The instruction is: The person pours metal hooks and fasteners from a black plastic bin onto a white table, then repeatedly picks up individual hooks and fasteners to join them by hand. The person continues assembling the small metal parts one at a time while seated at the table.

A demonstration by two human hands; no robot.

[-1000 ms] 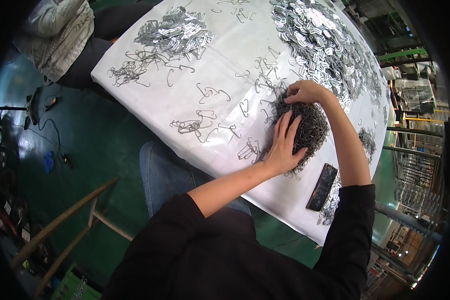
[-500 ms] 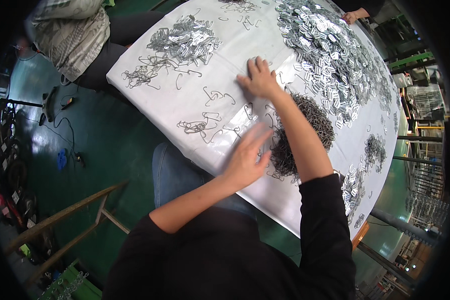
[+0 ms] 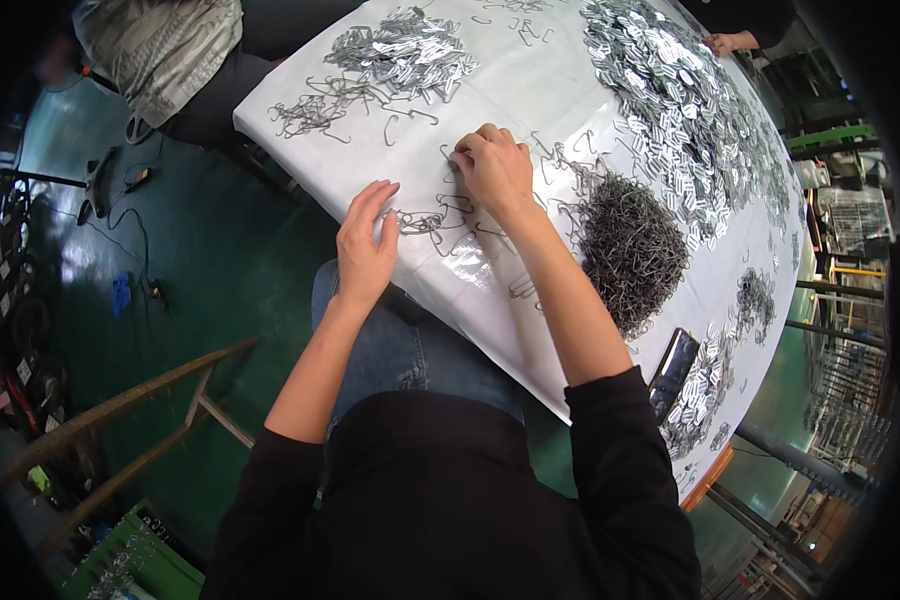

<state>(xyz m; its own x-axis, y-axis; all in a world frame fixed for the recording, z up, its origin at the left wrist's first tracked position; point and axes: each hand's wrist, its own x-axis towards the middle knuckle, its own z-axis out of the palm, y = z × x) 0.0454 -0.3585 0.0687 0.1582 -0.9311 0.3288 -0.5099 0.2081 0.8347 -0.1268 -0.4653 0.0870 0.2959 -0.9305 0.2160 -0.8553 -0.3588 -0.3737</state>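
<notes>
Right hand (image 3: 494,165): fingers curled, knuckles up, pressing on loose wire hooks (image 3: 440,218) on the white table (image 3: 530,90); grip not discernible. Left hand (image 3: 365,245): open, fingertips touching the same hooks at the table edge. Just right of the hooks: dark wire pile (image 3: 630,250). Beyond the pile: flat silver clips (image 3: 670,90). Near the pile's lower side: black phone (image 3: 673,370).

- White plastic-covered table top (image 3: 530,95)
- Dark grey tangled heap of wire hooks (image 3: 630,250)
- Shiny silver pile of flat metal clips (image 3: 670,90)
- Glossy green floor (image 3: 210,260)
- Black long sleeves (image 3: 625,470)
- Blue denim jeans (image 3: 410,350)
</notes>
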